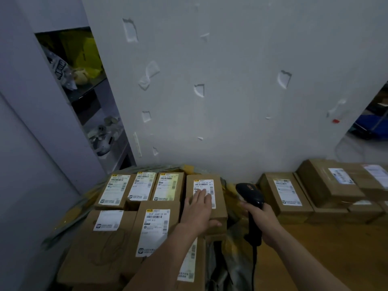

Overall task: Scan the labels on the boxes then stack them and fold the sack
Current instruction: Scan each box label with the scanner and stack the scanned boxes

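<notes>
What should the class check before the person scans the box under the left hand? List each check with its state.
1. Scanner in hand: right hand grips the scanner: ok.
2. Box steadied: left hand rests on the box: ok.
3. Label uncovered: fingers lie over part of the label: not ok.
4. Scanner aimed at that label: cannot tell.
5. Stacked boxes at right offer a flat top: ok.

Our left hand covers half a label; we cannot read its small print. The cord of the scanner runs off the bottom edge.
</notes>
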A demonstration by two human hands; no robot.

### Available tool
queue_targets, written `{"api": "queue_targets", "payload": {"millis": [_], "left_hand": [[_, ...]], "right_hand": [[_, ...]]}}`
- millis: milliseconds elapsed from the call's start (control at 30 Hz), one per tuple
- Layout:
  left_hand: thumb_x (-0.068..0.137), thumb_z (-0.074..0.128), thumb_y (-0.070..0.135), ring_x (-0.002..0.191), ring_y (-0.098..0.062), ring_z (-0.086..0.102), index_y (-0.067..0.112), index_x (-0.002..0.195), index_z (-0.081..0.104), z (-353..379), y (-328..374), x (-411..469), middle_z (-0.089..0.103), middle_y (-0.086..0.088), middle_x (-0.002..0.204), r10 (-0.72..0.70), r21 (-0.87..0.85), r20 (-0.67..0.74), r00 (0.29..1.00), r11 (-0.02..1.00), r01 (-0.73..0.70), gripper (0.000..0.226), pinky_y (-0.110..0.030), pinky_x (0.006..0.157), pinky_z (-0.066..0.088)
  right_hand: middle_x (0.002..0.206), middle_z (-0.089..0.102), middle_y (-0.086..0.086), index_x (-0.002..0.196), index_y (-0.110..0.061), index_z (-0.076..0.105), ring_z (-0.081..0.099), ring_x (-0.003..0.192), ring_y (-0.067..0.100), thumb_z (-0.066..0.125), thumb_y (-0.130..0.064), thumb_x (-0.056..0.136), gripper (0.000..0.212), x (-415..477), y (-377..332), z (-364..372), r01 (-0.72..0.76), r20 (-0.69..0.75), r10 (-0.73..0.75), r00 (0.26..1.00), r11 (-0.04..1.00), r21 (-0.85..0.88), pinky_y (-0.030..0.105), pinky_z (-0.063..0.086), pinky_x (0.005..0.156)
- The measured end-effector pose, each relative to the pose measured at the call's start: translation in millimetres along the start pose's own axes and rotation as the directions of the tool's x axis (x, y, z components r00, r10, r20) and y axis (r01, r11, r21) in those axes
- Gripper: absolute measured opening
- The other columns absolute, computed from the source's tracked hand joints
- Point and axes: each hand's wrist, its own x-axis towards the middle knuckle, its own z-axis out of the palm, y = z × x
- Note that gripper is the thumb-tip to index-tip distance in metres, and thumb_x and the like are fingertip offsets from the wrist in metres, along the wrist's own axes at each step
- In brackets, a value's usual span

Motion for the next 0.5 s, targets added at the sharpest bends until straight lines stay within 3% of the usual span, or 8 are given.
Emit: {"api": "queue_targets", "payload": {"millis": [233, 300, 400, 500], "left_hand": [[0.092, 0.055, 0.063, 0.155, -0.027, -0.001, 0.014, 0.159, 0.009, -11, 3, -8, 0.002, -0.005, 0.168, -0.022, -0.088, 0.035, 0.999, 0.996, 0.025, 0.095, -0.05, 0.125, 0.007], [0.094, 0.055, 0.059, 0.154, -0.026, 0.009, 0.014, 0.159, 0.013, -22, 2, -14, 0.01, -0.005, 0.167, -0.025, -0.142, 0.022, 0.999, 0.99, 0.028, 0.089, -0.048, 0.124, 0.018], [0.098, 0.055, 0.048, 0.141, -0.025, 0.039, 0.015, 0.158, 0.018, -46, -1, -23, 0.03, -0.004, 0.161, -0.026, -0.309, -0.009, 1.0, 0.951, 0.022, 0.077, -0.037, 0.107, 0.041], [0.1, 0.054, 0.044, 0.135, -0.024, 0.046, 0.018, 0.155, 0.027, -74, -7, -29, 0.041, -0.005, 0.155, -0.025, -0.341, -0.093, 0.995, 0.94, -0.008, 0.066, -0.039, 0.107, 0.044]], "right_hand": [[0.119, 0.068, 0.012, 0.108, -0.025, 0.059, 0.064, 0.115, 0.029, 0.069, -0.017, 0.093, 0.02, -20, -5, -26, 0.037, -0.022, -0.036, 0.999, 0.998, 0.05, 0.057, 0.047, 0.105], [0.118, 0.066, 0.012, 0.106, -0.025, 0.058, 0.063, 0.114, 0.03, 0.066, -0.012, 0.094, 0.019, -28, -8, -29, 0.054, -0.038, -0.051, 0.998, 0.996, 0.067, 0.054, 0.049, 0.103], [0.118, 0.064, 0.013, 0.114, -0.021, 0.057, 0.064, 0.111, 0.03, 0.068, -0.015, 0.093, 0.025, -36, -13, -30, 0.085, -0.103, -0.081, 0.991, 0.995, 0.041, 0.053, 0.052, 0.099], [0.114, 0.064, 0.018, 0.119, -0.013, 0.058, 0.065, 0.105, 0.033, 0.069, -0.018, 0.093, 0.029, -46, -18, -31, 0.102, -0.163, -0.103, 0.981, 0.995, -0.015, 0.051, 0.057, 0.093]]}}
